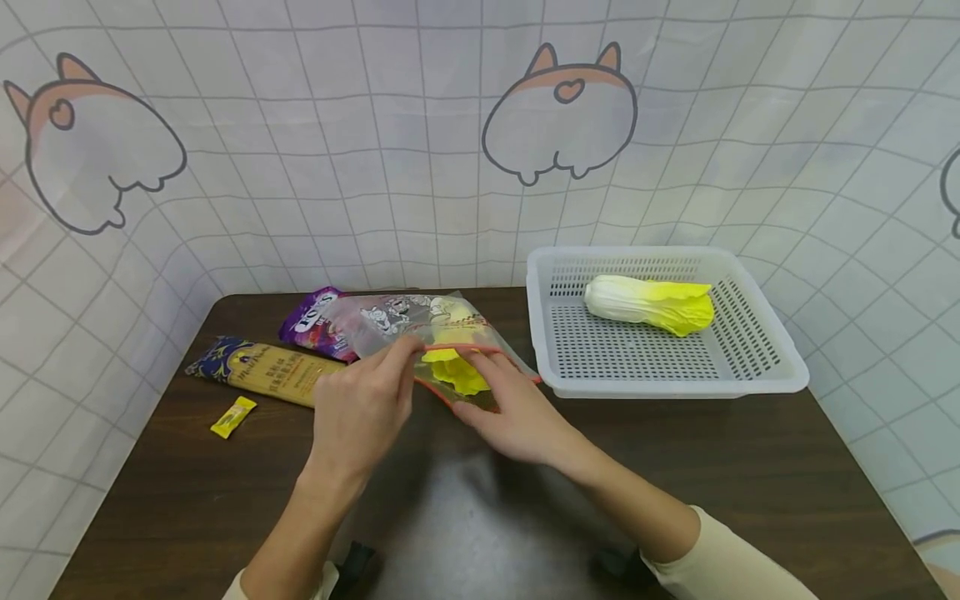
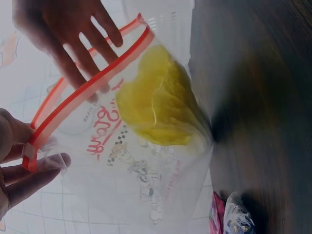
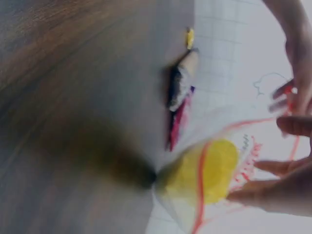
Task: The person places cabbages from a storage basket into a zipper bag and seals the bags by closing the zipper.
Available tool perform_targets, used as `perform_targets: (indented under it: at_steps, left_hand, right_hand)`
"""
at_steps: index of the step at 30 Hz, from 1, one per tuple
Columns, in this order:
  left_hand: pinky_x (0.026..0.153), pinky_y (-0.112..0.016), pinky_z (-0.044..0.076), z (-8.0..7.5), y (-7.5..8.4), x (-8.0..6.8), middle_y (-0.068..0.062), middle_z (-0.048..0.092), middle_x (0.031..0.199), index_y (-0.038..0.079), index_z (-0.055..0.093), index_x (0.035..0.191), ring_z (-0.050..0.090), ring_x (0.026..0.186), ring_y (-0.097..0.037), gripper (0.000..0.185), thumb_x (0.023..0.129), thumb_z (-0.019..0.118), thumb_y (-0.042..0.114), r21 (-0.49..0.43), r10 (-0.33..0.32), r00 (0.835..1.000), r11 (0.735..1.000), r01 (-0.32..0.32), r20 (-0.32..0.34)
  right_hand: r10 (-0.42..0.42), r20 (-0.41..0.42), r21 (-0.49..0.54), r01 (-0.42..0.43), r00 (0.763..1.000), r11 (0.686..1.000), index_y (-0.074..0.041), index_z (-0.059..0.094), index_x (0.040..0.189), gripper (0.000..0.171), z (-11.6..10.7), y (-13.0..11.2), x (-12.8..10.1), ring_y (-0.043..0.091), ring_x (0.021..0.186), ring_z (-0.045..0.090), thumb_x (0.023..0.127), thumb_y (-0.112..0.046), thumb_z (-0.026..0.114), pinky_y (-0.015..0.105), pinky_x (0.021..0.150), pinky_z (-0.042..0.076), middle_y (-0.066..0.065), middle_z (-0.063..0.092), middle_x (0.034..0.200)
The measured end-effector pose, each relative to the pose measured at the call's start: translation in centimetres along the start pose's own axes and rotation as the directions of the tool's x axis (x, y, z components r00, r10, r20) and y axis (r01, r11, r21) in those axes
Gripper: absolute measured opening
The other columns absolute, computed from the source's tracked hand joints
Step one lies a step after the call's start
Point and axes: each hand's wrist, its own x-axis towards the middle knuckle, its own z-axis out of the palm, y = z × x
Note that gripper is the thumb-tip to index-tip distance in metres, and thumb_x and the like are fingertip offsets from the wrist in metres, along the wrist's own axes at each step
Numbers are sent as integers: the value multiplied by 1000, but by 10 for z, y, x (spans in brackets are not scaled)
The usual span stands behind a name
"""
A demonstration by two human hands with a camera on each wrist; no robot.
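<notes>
A clear zip bag [image 2: 117, 180] with a red-edged mouth and printed cartoon figures holds a yellow-leafed napa cabbage [image 2: 156, 102]. Its leaf end faces the mouth in the head view. My left hand [image 1: 367, 400] pinches one end of the red zip strip, beside the slider [image 2: 29, 157]. At the mouth is my right hand [image 1: 517, 408], its fingers spread and nearly straight. In the left wrist view those fingers reach in past the near red edge; in the right wrist view the fingertips [image 3: 239, 196] lie close to the cabbage leaves.
A white plastic basket [image 1: 765, 387] at the back right contains another napa cabbage [image 1: 645, 304]. Left of the bag lie a purple snack packet [image 1: 315, 321], a long tan and blue packet [image 1: 273, 371] and a small yellow wrapped piece [image 1: 233, 417]. A tiled-print curtain [image 1: 420, 150] rises behind the table.
</notes>
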Motion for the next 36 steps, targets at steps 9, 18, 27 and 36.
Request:
perform_targets:
  at_steps: [9, 18, 27, 36]
  left_hand:
    - [40, -23, 24, 0, -1, 4, -2, 65, 61, 5, 71, 105, 34, 39, -10, 12, 94, 75, 8, -24, -21, 1000, 1000, 20, -14]
    - [40, -24, 27, 0, -4, 10, -4, 69, 64, 5, 71, 103, 29, 41, -7, 11, 93, 76, 6, -71, -28, 999, 997, 26, -28]
    - [41, -24, 30, 0, -6, 14, -8, 72, 68, 5, 72, 101, 35, 40, -10, 11, 92, 77, 6, -92, -38, 999, 995, 36, -22]
    - [42, -25, 33, -2, -6, 16, -10, 75, 71, 6, 72, 102, 39, 39, -12, 11, 92, 78, 9, -103, -75, 997, 992, 75, 4]
  right_hand:
    - [-35, 159, 162, 9, 987, 987, -23, 43, 159, 65, -35, 1, -20, 21, 114, 66, 99, -29, 70, 45, 101, 53, 0, 42, 165]
    - [-39, 233, 330, -42, 972, 943, -13, 62, 142, 41, -70, 17, -18, 26, 115, 70, 102, -19, 66, 37, 97, 57, 8, 69, 134]
    - [133, 120, 252, -159, 984, 955, -9, 60, 143, 45, -119, 42, 0, 36, 120, 68, 100, -17, 68, 45, 98, 58, 17, 65, 139]
    - [276, 119, 253, -298, 954, 921, -5, 48, 151, 52, -177, 75, 27, 37, 132, 58, 103, -18, 63, 49, 110, 51, 21, 52, 153]
